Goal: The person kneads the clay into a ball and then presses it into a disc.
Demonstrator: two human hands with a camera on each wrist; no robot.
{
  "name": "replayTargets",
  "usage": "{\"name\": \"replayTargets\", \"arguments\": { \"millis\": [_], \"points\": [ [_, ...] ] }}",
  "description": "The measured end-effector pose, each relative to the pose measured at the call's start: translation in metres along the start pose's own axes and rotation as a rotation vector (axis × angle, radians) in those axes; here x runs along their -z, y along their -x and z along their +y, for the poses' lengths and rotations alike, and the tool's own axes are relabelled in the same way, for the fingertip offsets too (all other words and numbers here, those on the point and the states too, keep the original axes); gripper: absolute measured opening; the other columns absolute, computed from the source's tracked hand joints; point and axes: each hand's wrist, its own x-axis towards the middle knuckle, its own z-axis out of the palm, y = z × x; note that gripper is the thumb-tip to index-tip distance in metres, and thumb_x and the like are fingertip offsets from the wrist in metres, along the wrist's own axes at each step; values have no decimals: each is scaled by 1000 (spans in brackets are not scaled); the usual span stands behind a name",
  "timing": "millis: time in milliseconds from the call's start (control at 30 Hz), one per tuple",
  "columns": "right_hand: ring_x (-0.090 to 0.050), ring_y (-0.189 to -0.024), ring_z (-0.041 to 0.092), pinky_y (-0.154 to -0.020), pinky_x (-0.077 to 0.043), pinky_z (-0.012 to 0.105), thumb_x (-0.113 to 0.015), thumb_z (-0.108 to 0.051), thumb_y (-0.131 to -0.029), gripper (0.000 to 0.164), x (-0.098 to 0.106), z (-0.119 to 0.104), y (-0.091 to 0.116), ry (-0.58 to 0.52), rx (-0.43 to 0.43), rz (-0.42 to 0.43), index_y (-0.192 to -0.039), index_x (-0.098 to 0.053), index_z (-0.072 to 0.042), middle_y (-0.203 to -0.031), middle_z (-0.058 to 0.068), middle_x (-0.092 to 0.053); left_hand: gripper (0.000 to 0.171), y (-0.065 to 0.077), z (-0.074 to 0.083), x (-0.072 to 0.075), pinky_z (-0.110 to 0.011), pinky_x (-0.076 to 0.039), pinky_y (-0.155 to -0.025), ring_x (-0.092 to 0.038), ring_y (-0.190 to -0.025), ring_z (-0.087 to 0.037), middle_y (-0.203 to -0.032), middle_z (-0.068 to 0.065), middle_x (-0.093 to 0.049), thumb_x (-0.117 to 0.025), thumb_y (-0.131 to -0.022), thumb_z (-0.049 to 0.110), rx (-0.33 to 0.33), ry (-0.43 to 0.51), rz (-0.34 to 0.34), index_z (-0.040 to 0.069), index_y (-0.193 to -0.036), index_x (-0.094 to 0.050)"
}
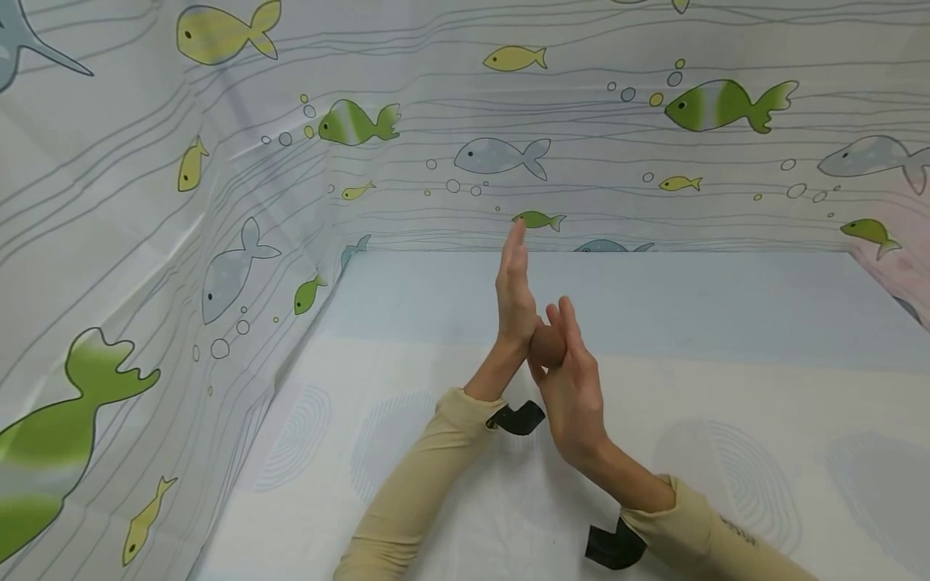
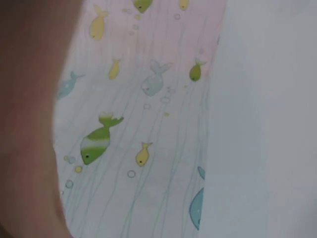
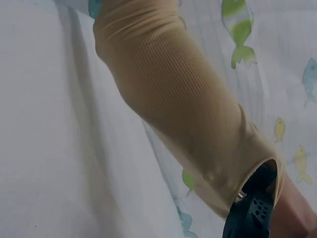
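Note:
A small round brown ball (image 1: 548, 346) sits between the two hands, its exact material hard to tell. My left hand (image 1: 517, 294) stands upright with straight fingers, the lower part of its palm against the ball's left side. On the other side my right hand (image 1: 576, 387) touches the ball, palm facing it and fingers pointing up. Part of the ball is hidden by the right hand's fingers. The left wrist view has only a blurred piece of the left hand (image 2: 29, 124) along its left edge. The ball does not appear in either wrist view.
Beneath the hands is a pale table surface (image 1: 291, 516) with faint round patterns. A fish-printed curtain (image 1: 436, 97) stands behind and to the left. Black wrist cameras stick out from both tan sleeves; the right wrist view shows the left sleeve (image 3: 173, 99) up close.

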Motion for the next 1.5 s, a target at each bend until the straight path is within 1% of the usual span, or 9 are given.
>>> {"name": "replayTargets", "arguments": {
  "millis": [133, 267, 433, 667, 833, 1000, 1133, 1267, 1500],
  "points": [
    [-5, -153, 23, -121, -2, 55, -21, -39, -104, 64, -3, -4, 1, -26, -7, 14, -160, 2, -20, -166, 2, 6, 64, 2, -5, 2, -34, -21, -120, -25, -148, -15, -161, -9, -28, -26, -100, 35, 7, 32, -27, 3, -155, -27],
    [-1, -153, 19, -122, -6, 51, -21, -42, -104, 65, -6, -10, -2, -31, -5, 38, -160, 4, -20, -166, -1, 7, 63, 6, -7, 2, -34, -18, -121, -22, -149, -14, -162, -7, -26, -25, -102, 36, 53, 133, -58, 5, -157, -24],
    [-7, -151, 14, -122, -9, 47, -23, -44, -103, 67, -6, -21, -13, -40, 16, 101, -160, 3, -21, -165, -5, -1, 65, 13, -8, 2, -37, -15, -122, -20, -150, -14, -163, -6, -25, -25, -101, 39, 89, 184, -93, 6, -157, -22],
    [-16, -149, 12, -122, -8, 40, -30, -46, -101, 69, 1, -29, -35, -50, 48, 214, -161, -7, -22, -165, -3, -13, 67, 30, -12, -4, -40, -14, -122, -18, -150, -11, -164, -2, -22, -21, -100, 43, 85, 121, -166, 10, -158, -22],
    [-13, -150, 12, -123, -7, 41, -34, -46, -101, 69, 13, -27, -52, -39, 81, 262, -161, -9, -22, -164, -3, -14, 69, 47, -11, -14, -42, -12, -123, -13, -151, -10, -164, -2, -21, -20, -99, 47, 56, 48, -203, 10, -158, -23],
    [-5, -151, 11, -123, 0, 40, -36, -42, -101, 69, 30, -17, -67, -25, 141, 270, -161, -6, -22, -165, -2, -9, 72, 59, 0, -21, -41, -13, -123, -8, -152, -12, -164, 2, -22, -22, -100, 54, -25, -22, -210, 10, -157, -24],
    [-1, -151, 9, -122, 1, 35, -37, -42, -101, 70, 40, -8, -71, -44, 152, 262, -161, -4, -24, -166, -4, -6, 71, 62, 11, -26, -40, -18, -121, -4, -153, -18, -164, 0, -20, -24, -100, 51, -95, -64, -225, 10, -157, -23],
    [-3, -151, 10, -123, -3, 37, -36, -45, -100, 72, 38, -2, -66, -5, 167, 209, -161, -4, -24, -166, -4, -6, 67, 61, 11, -26, -37, -24, -119, -4, -153, -16, -163, -2, -23, -27, -100, 45, -67, -67, -180, 8, -156, -27],
    [-7, -153, 18, -123, -11, 41, -27, -41, -104, 65, 24, 7, -42, 106, 179, 79, -161, -7, -15, -166, 4, -10, 66, 45, 1, -17, -40, -12, -123, -11, -151, -9, -160, 4, -31, -30, -100, 46, -4, -76, -53, 9, -154, -33]
  ]
}}
